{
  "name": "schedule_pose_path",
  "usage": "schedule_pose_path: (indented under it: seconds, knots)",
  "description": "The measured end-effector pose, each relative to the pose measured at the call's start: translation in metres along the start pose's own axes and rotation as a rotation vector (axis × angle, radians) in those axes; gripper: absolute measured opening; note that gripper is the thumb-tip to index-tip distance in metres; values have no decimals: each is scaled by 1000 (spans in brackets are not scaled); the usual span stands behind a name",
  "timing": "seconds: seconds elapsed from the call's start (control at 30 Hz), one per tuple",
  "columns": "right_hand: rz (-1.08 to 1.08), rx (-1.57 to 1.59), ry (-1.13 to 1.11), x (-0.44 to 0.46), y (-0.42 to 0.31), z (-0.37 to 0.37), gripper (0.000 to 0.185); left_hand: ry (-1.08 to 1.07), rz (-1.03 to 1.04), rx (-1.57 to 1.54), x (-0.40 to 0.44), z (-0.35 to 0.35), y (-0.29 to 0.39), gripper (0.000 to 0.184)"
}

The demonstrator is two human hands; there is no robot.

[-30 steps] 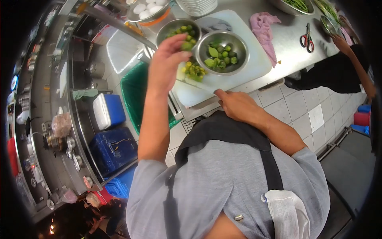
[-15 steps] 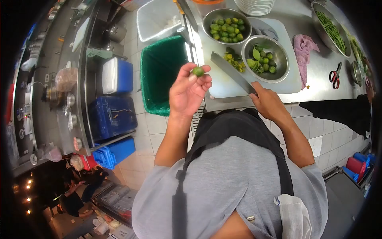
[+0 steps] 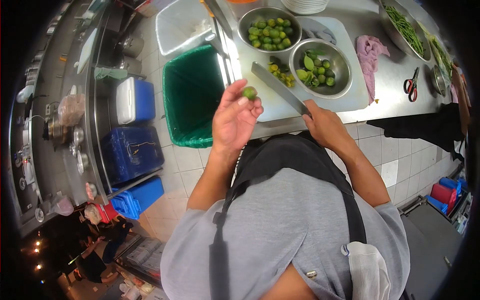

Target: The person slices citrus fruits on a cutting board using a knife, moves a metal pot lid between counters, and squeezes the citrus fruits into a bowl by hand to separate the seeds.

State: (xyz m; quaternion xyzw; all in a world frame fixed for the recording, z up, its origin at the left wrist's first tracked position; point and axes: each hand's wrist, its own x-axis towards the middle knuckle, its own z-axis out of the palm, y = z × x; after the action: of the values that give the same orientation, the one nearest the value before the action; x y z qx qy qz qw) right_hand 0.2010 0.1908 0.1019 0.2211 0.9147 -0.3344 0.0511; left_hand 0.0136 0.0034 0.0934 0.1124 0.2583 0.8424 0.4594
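Between the fingertips of my left hand [image 3: 231, 119] is a small green citrus fruit [image 3: 249, 93], held up left of the white cutting board [image 3: 350, 95]. My right hand [image 3: 322, 125] grips the handle of a wide-bladed knife [image 3: 280, 88], its blade slanting over the board. Beyond the blade lie small yellow-green pieces [image 3: 283, 76]. A metal bowl [image 3: 344, 89] on the board holds green fruits and leaves. Behind it to the left, another metal bowl [image 3: 242, 29] is filled with small green fruits.
A green-lined bin [image 3: 192, 97] stands left of the counter. On the counter are a pink cloth [image 3: 369, 62], red-handled scissors [image 3: 411, 87] and a bowl of green beans [image 3: 407, 30]. At the right edge is another person's arm [image 3: 462, 100]. Stacked plates [image 3: 305, 6] stand at the back.
My left hand has moved from the fruit bowl to beside the board and now holds a green fruit. The knife in my right hand shows clearly over the board. The whole view has shifted.
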Motion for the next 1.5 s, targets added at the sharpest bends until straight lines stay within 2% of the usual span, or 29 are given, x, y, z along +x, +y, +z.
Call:
schedule_pose_path:
  seconds: [0.27,0.57,0.67,0.77,0.87,0.9,1.0,1.1,1.5]
  knots:
    - [-3,-20,-7,1,-1,0,25,64,-80,-135,-3,8,6,31]
    - [6,-38,-20,1,-3,-3,25,141,-8,-94,-9,10,4,24]
    - [0,-35,-18,0,-3,-2,25,131,77,167,-5,-2,-7,23]
    - [-17,-23,1,-1,-2,0,25,180,138,593,14,-30,-30,23]
    - [-22,-8,-9,-1,1,2,25,162,403,1411,25,-61,-45,23]
    - [-21,-8,-5,-2,2,2,25,162,563,1676,26,-63,-45,23]
    - [-16,6,7,-4,2,2,24,154,657,1858,20,-68,-45,24]
    - [-4,31,5,-15,-4,0,23,98,732,1774,20,-72,-39,23]
    - [2,42,-78,-35,-16,-14,26,127,632,1794,29,-59,-37,21]
